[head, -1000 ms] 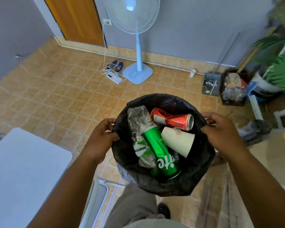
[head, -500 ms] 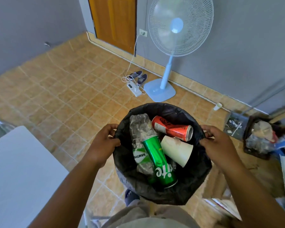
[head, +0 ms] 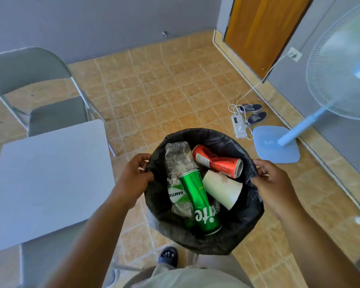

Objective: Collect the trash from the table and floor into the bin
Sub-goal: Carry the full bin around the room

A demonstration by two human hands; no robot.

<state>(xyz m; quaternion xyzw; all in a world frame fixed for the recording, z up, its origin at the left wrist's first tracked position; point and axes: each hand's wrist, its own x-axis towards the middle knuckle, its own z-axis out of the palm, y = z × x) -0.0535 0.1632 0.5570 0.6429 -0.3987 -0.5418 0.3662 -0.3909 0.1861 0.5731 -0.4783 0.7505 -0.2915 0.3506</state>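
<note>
I carry a bin lined with a black bag [head: 245, 229] above the tiled floor. My left hand [head: 133, 175] grips its left rim and my right hand [head: 274, 183] grips its right rim. Inside lie a green can [head: 197, 200], a red can [head: 216, 162], a white paper cup [head: 222, 189] and a crushed clear plastic bottle [head: 178, 163] with a green label.
A white table [head: 46, 177] stands at the left with a grey folding chair [head: 40, 96] behind it. A blue pedestal fan [head: 279, 146], a power strip [head: 238, 125] with cables and a pair of shoes [head: 252, 113] sit at the right by the wall. A wooden door [head: 264, 28] is behind.
The view has swung left: the fan and door moved to the right, the chair and more of the table came into sight. Both hands keep their hold on the bin's rim.
</note>
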